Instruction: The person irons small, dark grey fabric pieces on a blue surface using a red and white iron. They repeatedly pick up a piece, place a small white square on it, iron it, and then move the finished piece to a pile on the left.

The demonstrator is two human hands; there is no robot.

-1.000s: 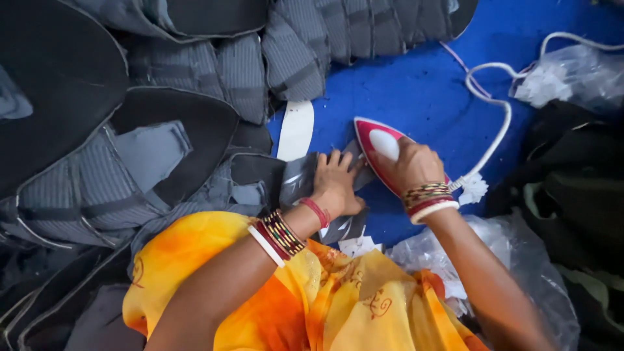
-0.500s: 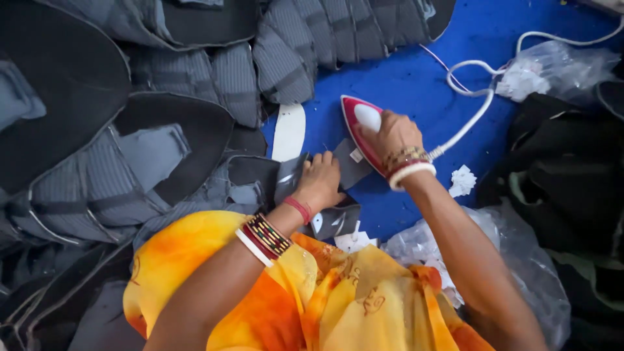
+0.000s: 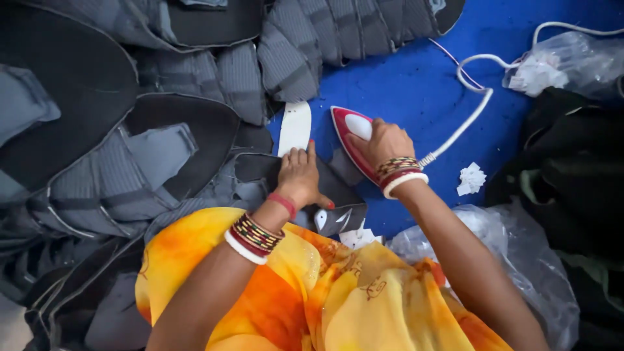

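My right hand [image 3: 383, 144] grips the handle of a red and white electric iron [image 3: 349, 135] that rests on a dark fabric piece [image 3: 331, 188] over the blue surface [image 3: 416, 91]. My left hand [image 3: 298, 177] presses flat on that same dark piece, fingers spread, just left of the iron. A white strip [image 3: 295, 128] lies beyond my left fingertips. The iron's white cord [image 3: 465, 120] runs off to the upper right. Both wrists wear bangles.
Grey and black stitched fabric pieces [image 3: 130, 130] are heaped along the left and top. Clear plastic bags [image 3: 572, 62] lie at the upper right and lower right. Dark cloth [image 3: 572, 182] is piled on the right. A crumpled white scrap [image 3: 471, 179] sits on the blue surface.
The iron and my right hand have slid left and a little up across the dark piece. My left hand stays pressed on the fabric beside it.
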